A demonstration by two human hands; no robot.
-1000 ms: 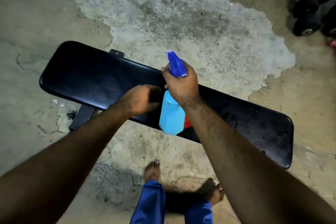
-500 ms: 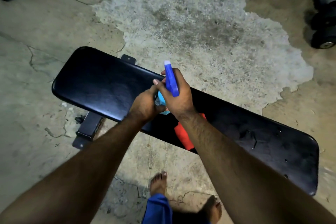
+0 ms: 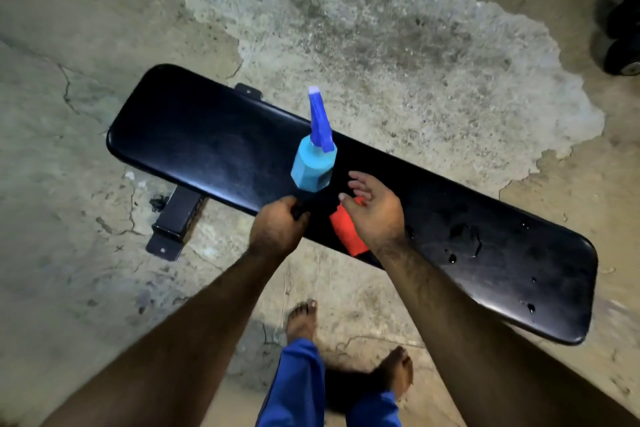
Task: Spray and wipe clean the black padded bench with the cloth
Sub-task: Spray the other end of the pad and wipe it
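Observation:
The black padded bench (image 3: 207,149) runs slantwise across the floor from upper left to lower right. A light-blue spray bottle (image 3: 311,166) with a dark-blue trigger head stands upright on its middle, with no hand on it. Just right of the bottle, my right hand (image 3: 374,215) hovers with fingers spread over a red cloth (image 3: 346,232) lying on the pad. My left hand (image 3: 277,232) is curled closed at the bench's near edge, below the bottle; whether anything dark is in it is unclear. Wet drops (image 3: 464,239) dot the right half of the pad.
The bench's black metal foot (image 3: 173,225) sticks out on the near left. Dark dumbbells (image 3: 623,55) lie at the far right. The concrete floor is cracked, with a rough pale patch (image 3: 381,28) beyond the bench. My bare feet (image 3: 301,319) stand close to the bench.
My right hand has set the spray bottle down upright on the bench, let go, and opened over the red cloth. The left hand has drawn back to the near edge.

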